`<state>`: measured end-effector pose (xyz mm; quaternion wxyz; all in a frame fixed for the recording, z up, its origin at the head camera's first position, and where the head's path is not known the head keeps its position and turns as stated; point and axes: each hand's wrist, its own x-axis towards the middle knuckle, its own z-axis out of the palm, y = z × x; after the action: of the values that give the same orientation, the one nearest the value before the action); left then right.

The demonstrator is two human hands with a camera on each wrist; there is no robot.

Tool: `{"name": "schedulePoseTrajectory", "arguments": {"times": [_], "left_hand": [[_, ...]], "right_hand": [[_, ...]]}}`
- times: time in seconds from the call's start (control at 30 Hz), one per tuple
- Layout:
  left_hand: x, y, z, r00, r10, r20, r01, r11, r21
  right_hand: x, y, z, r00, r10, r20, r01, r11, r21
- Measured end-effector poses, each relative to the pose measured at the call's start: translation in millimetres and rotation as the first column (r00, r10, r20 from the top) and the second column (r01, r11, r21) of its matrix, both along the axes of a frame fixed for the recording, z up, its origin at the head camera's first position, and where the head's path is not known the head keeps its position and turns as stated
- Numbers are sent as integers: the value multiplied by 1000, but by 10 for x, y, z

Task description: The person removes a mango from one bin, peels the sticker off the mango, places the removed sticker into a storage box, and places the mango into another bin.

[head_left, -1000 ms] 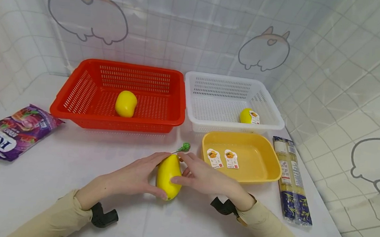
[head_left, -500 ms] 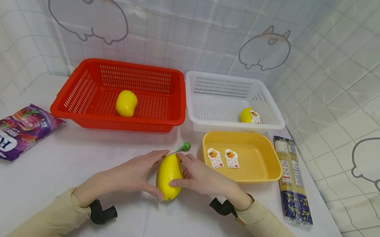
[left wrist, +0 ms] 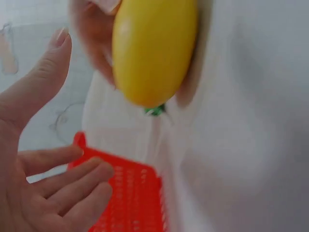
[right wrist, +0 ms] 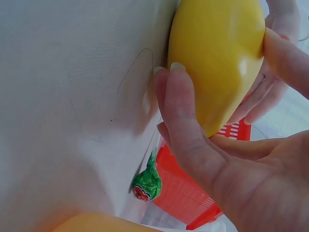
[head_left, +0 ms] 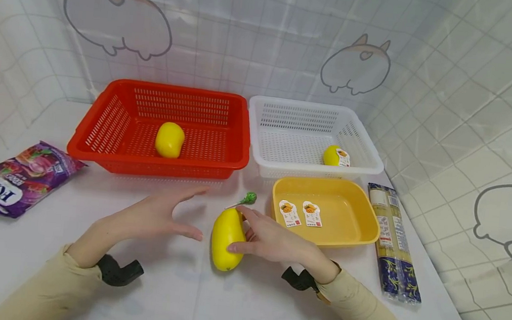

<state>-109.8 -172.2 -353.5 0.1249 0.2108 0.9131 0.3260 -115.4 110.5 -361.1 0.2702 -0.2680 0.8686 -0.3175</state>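
A smooth yellow mango (head_left: 227,239) lies on the white table in front of the person. My right hand (head_left: 272,236) grips it from the right, thumb on its upper side and fingertips at its far end and flank. To the left, my left hand (head_left: 152,217) is apart from the mango, thumb and fingers spread with nothing between them. In the left wrist view its fingers (left wrist: 72,188) are loosely bent beside the mango (left wrist: 154,48). Just behind the mango lies a green-wrapped lollipop (head_left: 249,198), whose wrapper also shows in the right wrist view.
A red basket (head_left: 178,162) holds a second mango (head_left: 170,140). Beside it, a white basket (head_left: 301,168) contains a mango with a sticker (head_left: 330,156). A yellow tray (head_left: 347,208) bears two mango stickers. Noodle packs (head_left: 392,243) lie right; a purple Fox's bag (head_left: 21,178) lies left.
My left hand has let go of the mango and moved left, away from it. My right hand stays on the mango, which has hardly moved.
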Motion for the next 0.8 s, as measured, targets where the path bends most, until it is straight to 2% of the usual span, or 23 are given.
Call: {"name": "schedulePoseTrajectory", "arguments": {"times": [0.1, 0.27, 0.47, 0.63, 0.73, 0.8], "left_hand": [[-19, -102, 62, 1000, 28, 11, -28, 999, 28], [-39, -287, 209, 998, 55, -45, -50, 995, 92], [-51, -531, 386, 983, 156, -100, -140, 979, 151], [-127, -793, 415, 954, 257, -151, -224, 952, 207], [-193, -960, 391, 927, 342, -156, -308, 929, 206], [-241, -1070, 366, 907, 391, -156, -365, 915, 171]], "right_hand": [[-3, -3, 0, 1000, -3, 13, 3, 1000, -16], [3, -4, 10, 999, -10, 37, 11, 999, -33], [19, -5, 18, 998, -17, 58, 19, 999, -41], [21, -1, 8, 998, -4, 60, 7, 998, -55], [17, 3, -3, 999, 13, 49, -10, 999, -52], [13, 4, -12, 999, 20, 47, -18, 999, -49]]}}
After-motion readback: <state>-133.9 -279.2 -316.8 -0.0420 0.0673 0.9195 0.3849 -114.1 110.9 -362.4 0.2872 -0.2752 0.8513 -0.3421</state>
